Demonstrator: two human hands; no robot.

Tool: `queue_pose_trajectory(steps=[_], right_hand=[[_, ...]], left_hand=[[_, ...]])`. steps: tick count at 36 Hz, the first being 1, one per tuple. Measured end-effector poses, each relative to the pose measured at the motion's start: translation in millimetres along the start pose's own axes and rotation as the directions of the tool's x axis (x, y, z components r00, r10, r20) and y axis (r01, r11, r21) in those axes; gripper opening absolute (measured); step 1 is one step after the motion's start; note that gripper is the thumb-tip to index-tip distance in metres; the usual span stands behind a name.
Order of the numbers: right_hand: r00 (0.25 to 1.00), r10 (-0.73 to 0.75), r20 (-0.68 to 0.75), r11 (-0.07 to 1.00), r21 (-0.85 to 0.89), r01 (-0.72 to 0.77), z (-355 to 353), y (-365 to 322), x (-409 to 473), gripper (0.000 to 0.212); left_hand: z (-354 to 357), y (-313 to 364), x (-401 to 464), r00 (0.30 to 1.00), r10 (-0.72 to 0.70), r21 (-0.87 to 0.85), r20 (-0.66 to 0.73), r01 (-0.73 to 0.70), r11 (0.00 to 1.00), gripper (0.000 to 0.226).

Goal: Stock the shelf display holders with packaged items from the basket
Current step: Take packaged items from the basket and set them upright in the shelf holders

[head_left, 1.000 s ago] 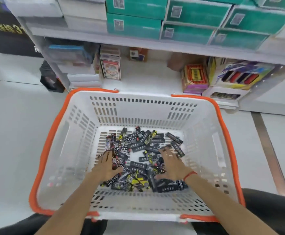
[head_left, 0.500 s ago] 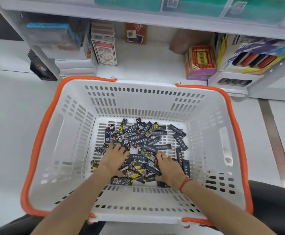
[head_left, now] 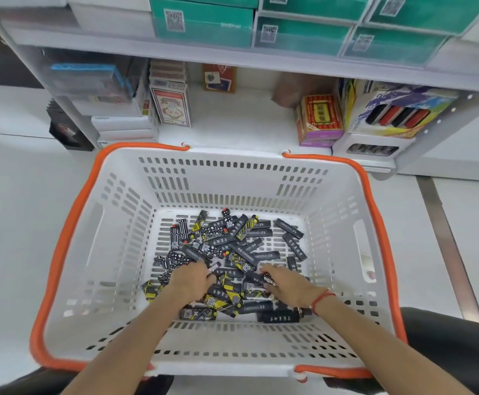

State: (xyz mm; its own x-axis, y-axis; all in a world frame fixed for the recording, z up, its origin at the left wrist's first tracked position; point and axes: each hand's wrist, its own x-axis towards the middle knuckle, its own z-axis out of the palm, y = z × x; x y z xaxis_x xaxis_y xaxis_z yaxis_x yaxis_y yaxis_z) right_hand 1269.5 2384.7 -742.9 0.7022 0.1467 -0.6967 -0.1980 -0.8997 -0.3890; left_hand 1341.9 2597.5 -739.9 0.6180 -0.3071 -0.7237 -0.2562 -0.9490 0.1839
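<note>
Both hands, left (head_left: pixel 189 280) and right (head_left: pixel 286 283), have drawn together, curled around packets (head_left: pixel 234 243) in basket (head_left: pixel 70 280).

White floor (head_left: pixel 19 223) w/ orange-rimmed basket (head_left: pixel 135 240), low shelf (head_left: pixel 232 132) w/ card boxes (head_left: pixel 171 106)

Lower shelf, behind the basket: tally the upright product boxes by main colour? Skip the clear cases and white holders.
Red-and-white card box, front of a row whose depth I can't count: 1
Orange box at the back: 1
Red-and-yellow box on a purple base: 1
Purple-and-yellow display box of dark and red items: 1
Total: 4
</note>
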Motion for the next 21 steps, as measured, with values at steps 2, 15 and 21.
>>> queue_pose_trajectory(steps=[2,15,21], right_hand=[[0.997,0.054,0.051,0.982,0.176,-0.062,-7.6,-1.6,-3.9,0.041],[0.946,-0.071,-0.316,0.87,0.444,0.213,-149.9,-88.3,-54.1,0.013],[0.817,-0.222,-0.532,0.966,-0.008,0.257,-211.7,-127.3,-109.8,0.03]], left_hand=[[-11.0,2.2,-6.4,0.996,-0.059,-0.456,0.06,0.08,0.886,0.044],[-125.4,86.8,-74.1,0.995,-0.027,-0.987,-0.097,-0.1,-0.124,0.034],[-182.5,122.3,-111.8,0.951,-0.085,-0.945,-0.297,-0.305,-0.114,0.036]])
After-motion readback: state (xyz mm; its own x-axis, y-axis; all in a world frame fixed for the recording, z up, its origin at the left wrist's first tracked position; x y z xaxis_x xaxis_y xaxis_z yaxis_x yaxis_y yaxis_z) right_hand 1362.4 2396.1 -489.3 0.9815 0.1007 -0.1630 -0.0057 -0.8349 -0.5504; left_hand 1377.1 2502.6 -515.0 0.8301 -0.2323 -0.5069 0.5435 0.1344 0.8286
